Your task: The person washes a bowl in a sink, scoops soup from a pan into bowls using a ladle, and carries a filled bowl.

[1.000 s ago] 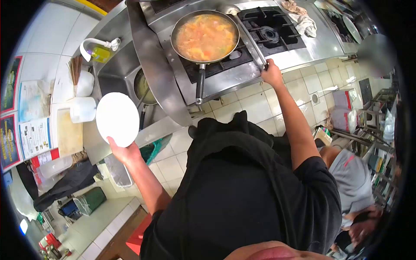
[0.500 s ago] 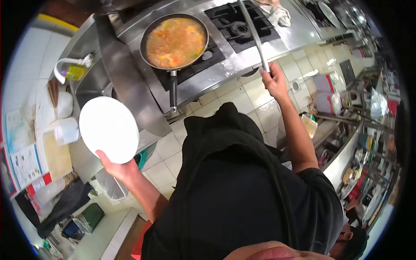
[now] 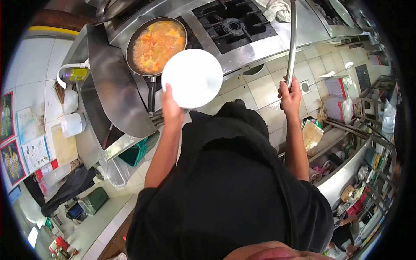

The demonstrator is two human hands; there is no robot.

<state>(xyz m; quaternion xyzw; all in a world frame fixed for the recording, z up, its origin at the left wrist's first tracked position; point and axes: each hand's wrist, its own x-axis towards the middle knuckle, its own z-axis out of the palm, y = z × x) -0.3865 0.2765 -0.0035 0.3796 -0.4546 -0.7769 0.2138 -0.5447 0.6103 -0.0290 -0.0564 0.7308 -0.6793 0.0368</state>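
Note:
My left hand [image 3: 172,108] grips a round white plate [image 3: 192,79] by its near left edge. The plate is in front of my body and covers part of a frying pan [image 3: 130,54] and its black handle [image 3: 151,95]. Orange-red food with broth [image 3: 158,47] fills the pan, which stands on the left burner. On the right, my right hand [image 3: 290,96] is closed around a long metal handle [image 3: 293,43]. That handle points up past the top of the view, so its far end is out of sight.
A gas burner [image 3: 234,27] with a black grate is right of the pan, with a white cloth [image 3: 277,9] beyond it. Left stand a curved metal guard [image 3: 117,82], a yellow-green bottle [image 3: 79,74] and a white container [image 3: 73,125]. Shelves with kitchenware [image 3: 368,173] line the right.
My left hand has carried the white plate right and upward, from over the left counter to beside the pan. My right hand has shifted right and slightly down, its metal handle now nearly upright in view.

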